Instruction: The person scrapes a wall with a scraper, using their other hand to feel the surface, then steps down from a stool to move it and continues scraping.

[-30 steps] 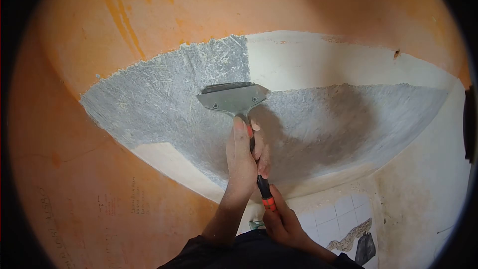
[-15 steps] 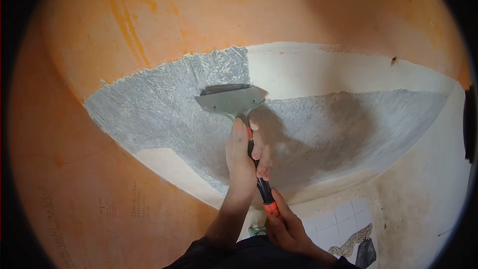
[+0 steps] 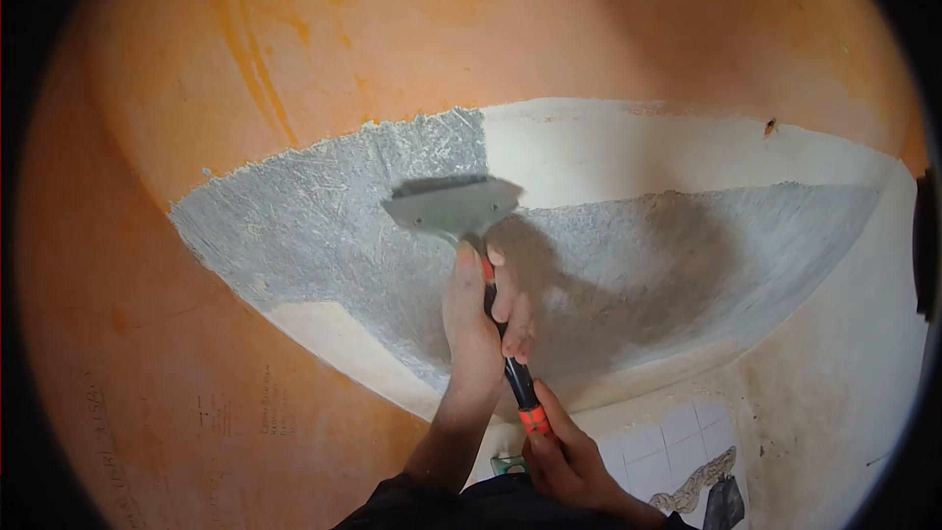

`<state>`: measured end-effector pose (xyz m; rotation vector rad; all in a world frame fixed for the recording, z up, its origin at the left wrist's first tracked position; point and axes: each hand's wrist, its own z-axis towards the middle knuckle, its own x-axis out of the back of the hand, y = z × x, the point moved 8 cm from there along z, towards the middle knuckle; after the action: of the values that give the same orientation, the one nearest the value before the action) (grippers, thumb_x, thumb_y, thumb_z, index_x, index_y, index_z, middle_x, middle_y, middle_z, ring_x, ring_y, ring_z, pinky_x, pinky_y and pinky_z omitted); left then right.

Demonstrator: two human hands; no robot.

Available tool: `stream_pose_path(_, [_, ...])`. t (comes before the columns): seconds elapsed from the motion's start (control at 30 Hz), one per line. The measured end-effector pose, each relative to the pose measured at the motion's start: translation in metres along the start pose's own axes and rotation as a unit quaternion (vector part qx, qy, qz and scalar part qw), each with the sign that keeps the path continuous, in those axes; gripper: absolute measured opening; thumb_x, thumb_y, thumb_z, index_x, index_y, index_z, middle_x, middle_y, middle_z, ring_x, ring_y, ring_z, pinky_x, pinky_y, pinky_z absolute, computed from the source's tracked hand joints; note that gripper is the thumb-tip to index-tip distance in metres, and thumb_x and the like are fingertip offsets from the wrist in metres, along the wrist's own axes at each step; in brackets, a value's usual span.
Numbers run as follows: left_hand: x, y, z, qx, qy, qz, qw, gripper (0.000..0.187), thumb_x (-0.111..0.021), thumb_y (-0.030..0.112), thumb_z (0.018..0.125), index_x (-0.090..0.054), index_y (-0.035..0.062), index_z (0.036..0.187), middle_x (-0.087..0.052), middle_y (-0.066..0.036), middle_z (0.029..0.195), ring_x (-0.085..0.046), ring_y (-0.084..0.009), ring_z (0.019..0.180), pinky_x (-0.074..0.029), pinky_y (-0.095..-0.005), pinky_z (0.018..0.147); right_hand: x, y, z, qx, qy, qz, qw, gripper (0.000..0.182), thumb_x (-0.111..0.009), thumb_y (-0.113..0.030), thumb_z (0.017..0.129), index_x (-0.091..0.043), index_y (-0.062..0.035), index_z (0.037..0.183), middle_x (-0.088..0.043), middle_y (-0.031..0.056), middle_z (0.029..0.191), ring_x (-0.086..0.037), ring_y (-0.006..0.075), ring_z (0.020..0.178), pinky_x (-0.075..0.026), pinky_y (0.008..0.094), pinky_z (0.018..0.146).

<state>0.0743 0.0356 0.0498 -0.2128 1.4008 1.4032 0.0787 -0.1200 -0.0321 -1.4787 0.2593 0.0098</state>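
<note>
A wide metal scraper (image 3: 453,211) with a black and red handle lies against the wall, its blade near the corner where grey plaster (image 3: 314,206) meets a strip of white coating (image 3: 589,152). My left hand (image 3: 481,319) is wrapped round the upper handle just below the blade. Lower down, my right hand (image 3: 569,456) grips the red end of the handle. The blade is slightly blurred.
Orange paint (image 3: 412,29) covers the wall above and at the left, with handwriting at the lower left. A white patch (image 3: 339,339) borders the grey area. White tiles (image 3: 662,447) with a broken edge show at the lower right.
The wall appears slightly lower in the view. The scraper and both hands have shifted slightly down and left, with both hands still gripping the handle.
</note>
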Motion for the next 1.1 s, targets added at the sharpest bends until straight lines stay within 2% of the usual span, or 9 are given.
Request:
stream_pose_path(0.1, [-0.012,0.009,0.008,-0.014,-0.03,-0.011,0.999,0.036,-0.032,0.044,0.104,-0.048,0.0124,0.106,-0.033,0.005,0.059,-0.028,-0.0051,0.032,-0.031,-0.02,0.025,-0.001,-0.015,0.004,0.041,-0.019,-0.047,0.998,0.06,-0.04,-0.01,0.102,-0.01,-0.0021,0.153,-0.043,-0.003,0.07,-0.04,0.0048,0.06,-0.038,0.0218,0.058])
stream_pose_path(0.17, [-0.007,0.007,0.002,-0.013,-0.025,0.005,1.0,0.036,-0.032,0.044,0.104,-0.049,0.0125,0.106,-0.033,0.005,0.059,-0.028,-0.0052,0.031,-0.031,-0.0201,0.025,-0.003,-0.005,0.001,0.01,-0.016,0.026,0.999,0.06,-0.04,-0.01,0.102,-0.01,-0.0023,0.153,-0.043,-0.0028,0.071,-0.04,0.0047,0.061,-0.038,0.0216,0.059])
stream_pose_path(0.3, [0.0,0.002,0.002,0.025,0.013,0.004,1.0,0.036,-0.032,0.043,0.105,-0.048,0.0118,0.106,-0.033,0.005,0.059,-0.028,-0.0047,0.032,-0.029,-0.02,0.025,-0.005,-0.003,0.001,-0.018,-0.007,0.039,0.999,0.061,-0.041,-0.01,0.102,-0.01,-0.0015,0.153,-0.043,-0.0027,0.072,-0.041,0.0044,0.062,-0.038,0.0214,0.059])
stream_pose_path(0.4, [-0.009,0.01,0.004,-0.012,-0.04,-0.012,0.999,0.036,-0.032,0.043,0.105,-0.048,0.0117,0.105,-0.033,0.004,0.059,-0.028,-0.0052,0.031,-0.029,-0.0203,0.025,-0.005,-0.005,0.006,0.025,-0.025,-0.003,0.999,0.061,-0.041,-0.009,0.101,-0.01,-0.0018,0.153,-0.043,-0.0028,0.072,-0.041,0.0041,0.063,-0.038,0.021,0.059])
stream_pose_path(0.47, [-0.004,0.005,0.0,0.008,-0.008,0.012,1.0,0.035,-0.033,0.044,0.104,-0.049,0.0119,0.105,-0.034,0.004,0.059,-0.029,-0.0053,0.031,-0.03,-0.0206,0.025,-0.008,0.001,0.004,0.064,-0.031,-0.009,0.997,0.061,-0.036,-0.012,0.103,-0.002,-0.0045,0.154,-0.045,0.0035,0.064,-0.041,0.008,0.049,-0.037,0.0229,0.049])
stream_pose_path(0.7, [-0.008,0.012,0.004,0.002,-0.022,0.016,1.0,0.037,-0.032,0.044,0.104,-0.048,0.0112,0.105,-0.034,0.004,0.059,-0.029,-0.006,0.031,-0.031,-0.0204,0.025,-0.013,-0.012,0.008,0.063,-0.044,-0.028,0.997,0.062,-0.036,-0.012,0.103,-0.001,-0.0056,0.154,-0.046,0.0052,0.065,-0.041,0.0084,0.048,-0.037,0.0228,0.048])
stream_pose_path(0.8, [-0.012,0.013,0.009,0.0,-0.044,0.003,0.999,0.037,-0.032,0.044,0.104,-0.049,0.0108,0.106,-0.034,0.004,0.06,-0.029,-0.0059,0.031,-0.031,-0.0207,0.025,-0.012,-0.002,0.007,0.039,-0.024,0.022,0.999,0.062,-0.036,-0.012,0.103,-0.001,-0.0062,0.154,-0.046,0.0056,0.065,-0.041,0.0086,0.048,-0.037,0.0226,0.048])
stream_pose_path(0.87, [-0.015,0.015,0.01,0.002,-0.063,-0.018,0.998,0.037,-0.032,0.044,0.105,-0.049,0.0106,0.106,-0.034,0.004,0.06,-0.029,-0.0057,0.031,-0.031,-0.0208,0.025,-0.012,-0.014,0.012,0.092,-0.048,-0.022,0.994,0.062,-0.036,-0.012,0.103,0.0,-0.0063,0.154,-0.046,0.0055,0.065,-0.04,0.0086,0.048,-0.037,0.0228,0.048])
stream_pose_path(1.1, [-0.015,0.015,0.01,0.0,-0.071,-0.021,0.997,0.036,-0.032,0.043,0.105,-0.048,0.0109,0.107,-0.034,0.004,0.059,-0.029,-0.0057,0.032,-0.031,-0.0208,0.025,-0.013,-0.01,0.009,0.023,-0.023,0.013,0.999,0.063,-0.036,-0.015,0.103,0.001,-0.0063,0.154,-0.047,0.0057,0.067,-0.04,0.0086,0.048,-0.038,0.0235,0.047])
